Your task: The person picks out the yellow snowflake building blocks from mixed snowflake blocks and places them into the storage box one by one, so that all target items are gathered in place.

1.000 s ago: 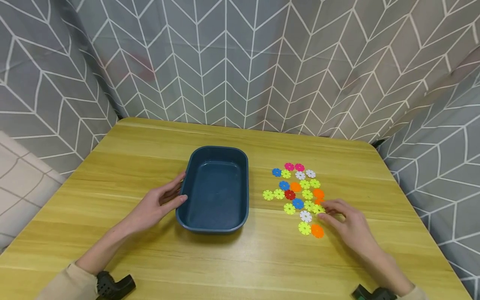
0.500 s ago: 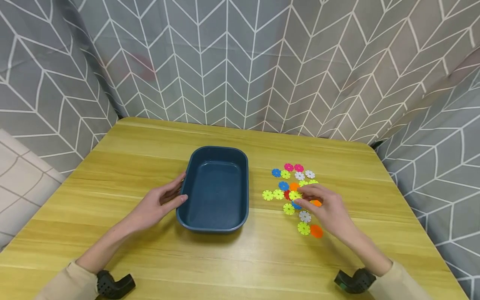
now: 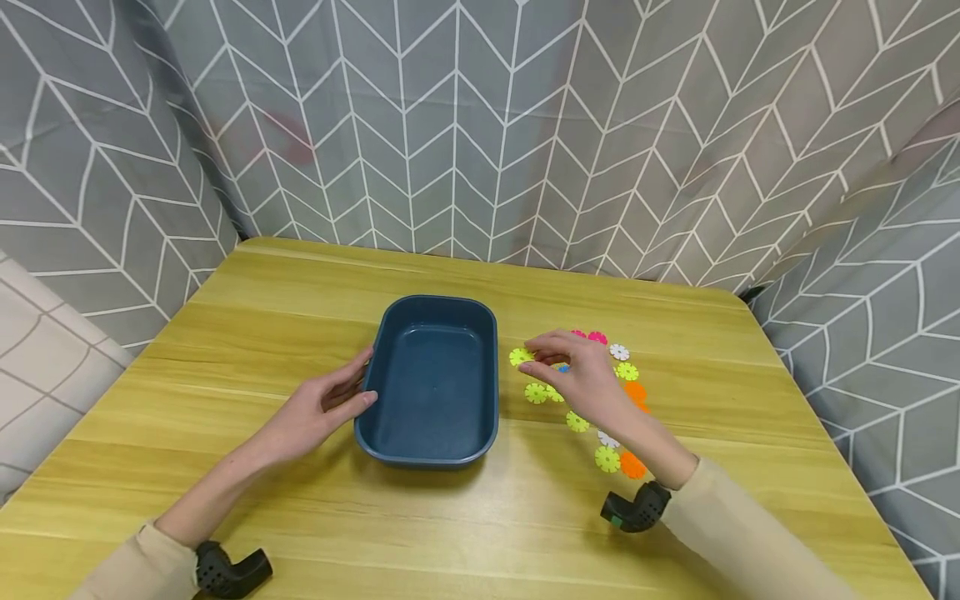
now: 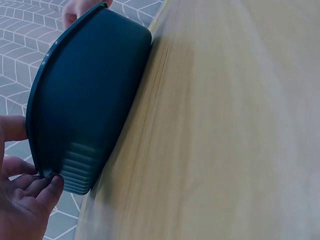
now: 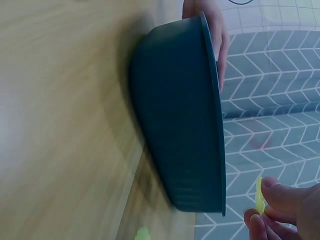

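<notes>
Sleeves: I see the right sleeve [image 3: 738, 517] come in from the lower right, the left sleeve [image 3: 142, 562] from the lower left; each wrist wears a black camera [image 3: 633, 508].
Front of the spread: a yellow piece [image 3: 607, 459] and an orange disc [image 3: 633, 466] lie side by side on the wooden table [image 3: 420, 533], nearest me.
Left hand [image 3: 315, 412]: I read its hold as bracing the tray; thumb and fingers straddle the rim, gripping it narrowly at the left long side, with the forearm slanting in.
Blue tray [image 3: 423, 392]: it sits flat, long side running away from me, between the hands, I judge to be within easy reach of both.
Right hand [image 3: 577, 375]: it hangs over the table, arm angled across the spread, fingertips pointing trayward in a close pinch.
Yellow disc [image 3: 521, 357]: held by its edge, probably because it is so thin; it is off the table, near the tray's right wall but apart.
Rear of the spread: I make out a pink disc [image 3: 597, 337] and a white disc [image 3: 619, 352]; the hand hides others.
Backdrop: grey chevron curtain [image 3: 480, 125].
</notes>
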{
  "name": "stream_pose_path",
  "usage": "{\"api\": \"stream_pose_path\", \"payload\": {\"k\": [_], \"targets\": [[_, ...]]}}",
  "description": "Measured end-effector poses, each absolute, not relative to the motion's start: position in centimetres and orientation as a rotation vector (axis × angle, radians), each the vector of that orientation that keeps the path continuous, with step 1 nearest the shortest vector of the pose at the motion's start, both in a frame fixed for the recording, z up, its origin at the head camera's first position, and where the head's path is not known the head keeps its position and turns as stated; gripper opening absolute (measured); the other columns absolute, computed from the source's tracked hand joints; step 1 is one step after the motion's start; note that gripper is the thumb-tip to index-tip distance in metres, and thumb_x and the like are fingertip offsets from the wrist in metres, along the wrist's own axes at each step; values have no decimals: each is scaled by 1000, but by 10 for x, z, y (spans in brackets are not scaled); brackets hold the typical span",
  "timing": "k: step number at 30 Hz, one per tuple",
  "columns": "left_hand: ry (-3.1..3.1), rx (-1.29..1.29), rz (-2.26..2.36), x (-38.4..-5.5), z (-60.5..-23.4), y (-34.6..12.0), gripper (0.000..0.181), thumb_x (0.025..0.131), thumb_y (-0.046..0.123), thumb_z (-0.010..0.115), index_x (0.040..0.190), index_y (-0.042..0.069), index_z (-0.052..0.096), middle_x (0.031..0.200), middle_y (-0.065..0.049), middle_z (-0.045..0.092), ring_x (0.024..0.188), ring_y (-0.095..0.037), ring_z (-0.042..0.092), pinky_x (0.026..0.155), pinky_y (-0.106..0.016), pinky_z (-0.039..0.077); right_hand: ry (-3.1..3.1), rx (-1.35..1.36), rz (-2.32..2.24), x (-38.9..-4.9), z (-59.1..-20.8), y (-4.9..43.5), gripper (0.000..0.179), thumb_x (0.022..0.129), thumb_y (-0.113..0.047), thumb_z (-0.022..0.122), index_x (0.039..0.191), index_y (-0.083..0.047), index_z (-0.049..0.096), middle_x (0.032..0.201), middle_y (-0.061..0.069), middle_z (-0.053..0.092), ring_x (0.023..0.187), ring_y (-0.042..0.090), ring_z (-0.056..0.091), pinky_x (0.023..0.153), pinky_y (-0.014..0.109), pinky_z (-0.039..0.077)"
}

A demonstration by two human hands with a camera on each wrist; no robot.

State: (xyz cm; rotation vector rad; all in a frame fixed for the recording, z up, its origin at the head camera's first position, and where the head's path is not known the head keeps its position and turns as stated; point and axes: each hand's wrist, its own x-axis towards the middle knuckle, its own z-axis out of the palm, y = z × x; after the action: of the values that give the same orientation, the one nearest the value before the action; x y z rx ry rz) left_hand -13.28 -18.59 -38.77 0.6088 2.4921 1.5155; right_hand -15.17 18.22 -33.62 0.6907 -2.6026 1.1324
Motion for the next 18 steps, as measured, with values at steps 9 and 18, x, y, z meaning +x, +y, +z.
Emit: {"api": "stream_pose_path", "payload": {"k": [9,18], "targets": [[2481,602,1523,-133,-388,-185,67,104,31,55,159,10,24,164,-14,24,146,-36,35,109,-41,43,-2648,664,1148,-170,-332,151,27,86,-17,79,109,-2,76,103,8,74,88,22,74,75,33,63],[2476,607,1519,-132,-387,-185,66,104,30,54,159,9,23,164,-15,23,146,-37,34,109,-42,41,-2722,669,1070,-191,-326,115,33,87,-21,78,113,0,75,106,13,75,91,24,74,78,34,62]]}}
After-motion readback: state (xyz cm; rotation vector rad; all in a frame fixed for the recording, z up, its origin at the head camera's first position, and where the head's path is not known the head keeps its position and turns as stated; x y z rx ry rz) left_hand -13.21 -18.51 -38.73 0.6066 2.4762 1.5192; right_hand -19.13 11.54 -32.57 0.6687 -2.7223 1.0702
